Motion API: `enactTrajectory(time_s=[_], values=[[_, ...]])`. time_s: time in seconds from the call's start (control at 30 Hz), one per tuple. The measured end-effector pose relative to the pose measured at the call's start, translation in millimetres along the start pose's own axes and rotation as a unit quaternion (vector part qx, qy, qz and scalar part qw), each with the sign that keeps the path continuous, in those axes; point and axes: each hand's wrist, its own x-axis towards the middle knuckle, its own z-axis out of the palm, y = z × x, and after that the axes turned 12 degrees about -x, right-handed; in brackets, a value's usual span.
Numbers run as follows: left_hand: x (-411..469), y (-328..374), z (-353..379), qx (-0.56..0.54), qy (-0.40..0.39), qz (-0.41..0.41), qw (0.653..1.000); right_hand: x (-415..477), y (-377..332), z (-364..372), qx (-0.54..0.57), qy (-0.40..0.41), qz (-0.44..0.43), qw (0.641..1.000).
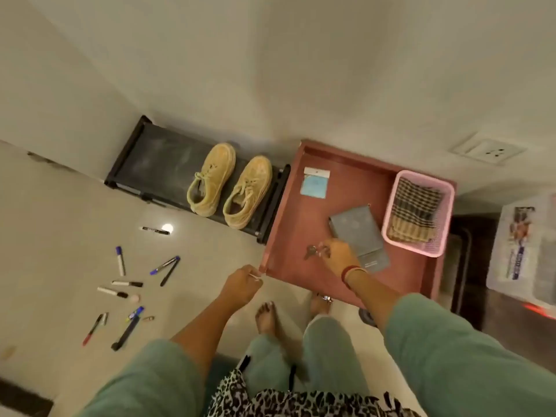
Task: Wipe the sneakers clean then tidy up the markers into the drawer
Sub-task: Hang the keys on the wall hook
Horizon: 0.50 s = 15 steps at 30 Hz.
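Two tan sneakers (pixel 230 185) stand side by side on a low black rack (pixel 156 164) against the wall. Several markers (pixel 120 261) lie scattered on the floor at the left. The red-brown drawer (pixel 288 224) is pulled open to the right of the rack. My right hand (pixel 340 254) is inside the drawer and pinches a bunch of keys (pixel 311 252) by its ring. My left hand (pixel 240 285) hovers just outside the drawer's front left corner, its fingers curled round a small thin white thing (pixel 254 276) that I cannot identify.
In the drawer lie a blue packet (pixel 314 183), a grey notebook (pixel 358 233) and a pink basket (pixel 391 236) with a checked cloth (pixel 416 206). My bare feet (pixel 266 319) stand before the drawer. A dark cabinet (pixel 472 266) is at the right.
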Motion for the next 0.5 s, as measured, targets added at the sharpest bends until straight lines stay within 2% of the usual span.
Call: enactTrajectory(time_s=[0.1, 0.23, 0.37, 0.5], values=[[17.9, -21.7, 7.2, -0.010, 0.017, 0.016, 1.000, 20.4, -1.3, 24.7, 0.006, 0.009, 0.024, 1.000], [26.6, -50.3, 7.8, -0.011, 0.019, -0.018, 1.000, 30.6, -3.2, 41.7, -0.033, 0.017, 0.033, 0.999], [18.3, -72.4, -2.1, 0.016, 0.019, -0.038, 0.999, 32.8, -5.3, 44.6, -0.048, 0.026, 0.032, 0.998], [-11.0, -68.7, -10.8, -0.008, 0.045, -0.038, 0.998, 7.2, -17.4, 22.1, -0.023, 0.047, 0.016, 0.998]])
